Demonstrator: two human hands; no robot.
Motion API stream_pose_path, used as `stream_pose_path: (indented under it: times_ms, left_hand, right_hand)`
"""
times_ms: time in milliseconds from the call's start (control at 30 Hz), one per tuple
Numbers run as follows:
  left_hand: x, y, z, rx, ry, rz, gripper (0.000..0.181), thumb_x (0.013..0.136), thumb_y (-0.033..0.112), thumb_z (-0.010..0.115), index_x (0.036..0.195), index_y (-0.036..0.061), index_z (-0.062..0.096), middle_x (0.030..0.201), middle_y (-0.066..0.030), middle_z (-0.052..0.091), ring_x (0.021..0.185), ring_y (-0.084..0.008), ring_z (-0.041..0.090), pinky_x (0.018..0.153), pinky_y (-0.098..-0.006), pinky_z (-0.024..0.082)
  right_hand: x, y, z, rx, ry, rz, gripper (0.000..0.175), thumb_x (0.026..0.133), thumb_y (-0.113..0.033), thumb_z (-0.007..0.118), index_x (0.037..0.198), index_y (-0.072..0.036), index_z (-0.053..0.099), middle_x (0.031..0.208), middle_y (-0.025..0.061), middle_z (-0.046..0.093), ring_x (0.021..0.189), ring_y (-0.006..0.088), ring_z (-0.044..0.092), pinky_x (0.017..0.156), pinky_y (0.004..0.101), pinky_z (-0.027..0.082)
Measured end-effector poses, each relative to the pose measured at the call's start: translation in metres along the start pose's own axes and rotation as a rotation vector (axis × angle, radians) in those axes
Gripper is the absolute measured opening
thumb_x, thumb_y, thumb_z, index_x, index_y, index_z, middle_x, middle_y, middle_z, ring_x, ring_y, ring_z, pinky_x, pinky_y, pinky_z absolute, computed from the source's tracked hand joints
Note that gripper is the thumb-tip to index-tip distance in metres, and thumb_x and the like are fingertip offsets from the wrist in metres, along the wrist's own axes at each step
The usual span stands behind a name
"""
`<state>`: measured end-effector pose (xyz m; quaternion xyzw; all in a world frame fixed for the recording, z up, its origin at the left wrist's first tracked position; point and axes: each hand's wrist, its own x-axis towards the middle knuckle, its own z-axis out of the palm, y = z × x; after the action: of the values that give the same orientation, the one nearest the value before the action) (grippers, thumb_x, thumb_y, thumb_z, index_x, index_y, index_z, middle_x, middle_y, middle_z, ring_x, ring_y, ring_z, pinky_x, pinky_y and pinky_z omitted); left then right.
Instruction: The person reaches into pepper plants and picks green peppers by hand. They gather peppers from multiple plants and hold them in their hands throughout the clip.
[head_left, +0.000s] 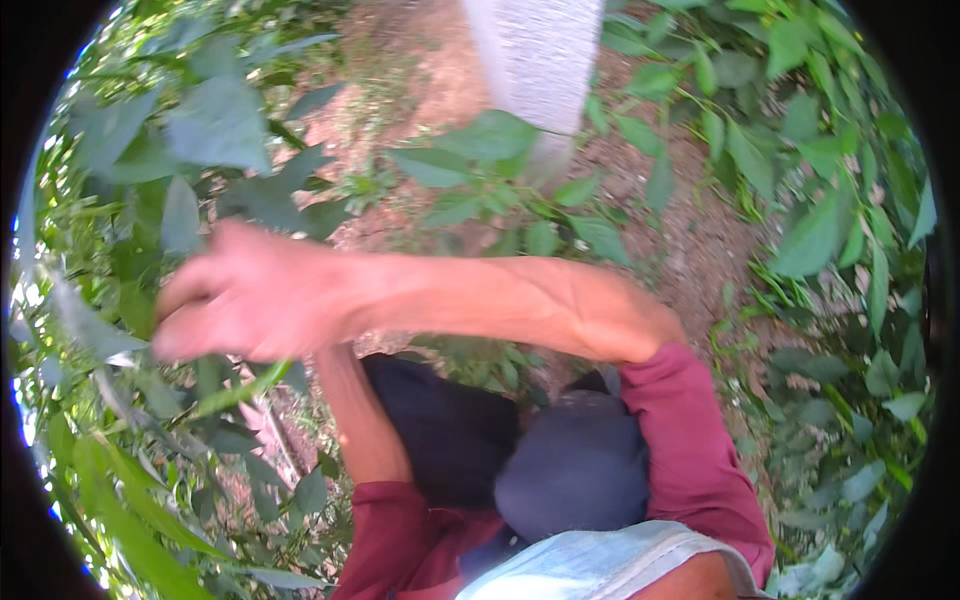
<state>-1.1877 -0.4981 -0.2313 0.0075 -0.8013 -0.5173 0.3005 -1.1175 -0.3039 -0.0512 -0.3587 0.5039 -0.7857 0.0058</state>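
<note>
My right hand (244, 300) reaches across to the left, into the leafy pepper plants (217, 120). It is blurred, its fingers look bent, and whatever they may hold cannot be made out. My left forearm (367, 427) rises from below and passes behind the right wrist, so my left hand is hidden. Just under the right hand shows a slender green thing (244, 391), perhaps a chili pepper or a narrow leaf. Broad green leaves crowd around both arms on this side.
A pale, rough-surfaced long object (544, 67), its material unclear, stands at the top centre behind a small leafy plant (487, 150). More pepper plants (817, 187) with thin green pods line the right. Brown soil (690, 247) runs between the rows. My dark-clothed knees (574, 465) are bent below.
</note>
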Motion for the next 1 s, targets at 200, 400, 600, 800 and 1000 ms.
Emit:
stream_pose_path:
  times_ms: [200,400,600,800,1000]
  left_hand:
    - [0.0,0.047,-0.011,-0.508,-0.209,-0.478,0.022,0.109,0.023,0.055,0.118,0.0032,0.058,0.072,0.0013,0.044,0.063,-0.0117,0.045,0.057,-0.0272,0.036]
    - [-0.03,0.103,0.001,-1.09,-0.622,-0.625,0.024,0.114,0.025,0.047,0.103,0.0055,0.057,0.063,0.005,0.031,0.051,-0.0055,0.026,0.045,-0.0236,0.024]
    - [-0.06,0.128,0.017,-1.097,-1.01,-0.719,0.034,0.114,0.036,0.045,0.095,0.0093,0.052,0.068,0.0063,0.038,0.051,-0.0046,0.03,0.042,-0.0215,0.025]
    - [-0.093,0.143,0.067,-0.447,-1.048,-0.551,0.041,0.105,0.028,0.063,0.138,0.0041,0.06,0.073,0.0059,0.052,0.06,-0.0029,0.043,0.051,-0.0207,0.034]
    - [-0.136,0.152,0.092,-0.195,-1.183,-0.239,0.022,0.1,0.024,0.073,0.103,0.0021,0.073,0.075,0.0063,0.059,0.067,-0.0048,0.048,0.061,-0.0255,0.039]
  right_hand:
    - [-0.045,-0.003,-0.016,-0.335,-0.216,0.046,0.036,0.094,-0.024,0.063,0.078,0.008,0.067,0.069,0.0166,0.067,0.064,0.0252,0.064,0.063,0.0423,0.051]
    - [-0.222,-0.029,-0.102,-0.178,-0.351,0.396,0.032,0.107,-0.031,0.057,0.106,0.0,0.065,0.079,0.0092,0.066,0.073,0.0187,0.064,0.066,0.0384,0.052]
    - [-0.355,-0.127,-0.187,-1.713,0.628,1.119,0.033,0.095,-0.012,0.065,0.126,0.0,0.067,0.096,0.0164,0.073,0.091,0.0249,0.071,0.081,0.0406,0.057]
    - [-0.321,-0.082,-0.185,-1.225,0.801,0.679,0.03,0.105,-0.023,0.063,0.124,-0.002,0.073,0.1,0.0039,0.075,0.083,0.0134,0.065,0.079,0.0334,0.055]
    - [-0.248,-0.044,-0.208,-0.415,1.212,0.302,0.032,0.108,-0.022,0.058,0.126,0.004,0.067,0.098,0.01,0.075,0.079,0.0146,0.069,0.068,0.0286,0.056]
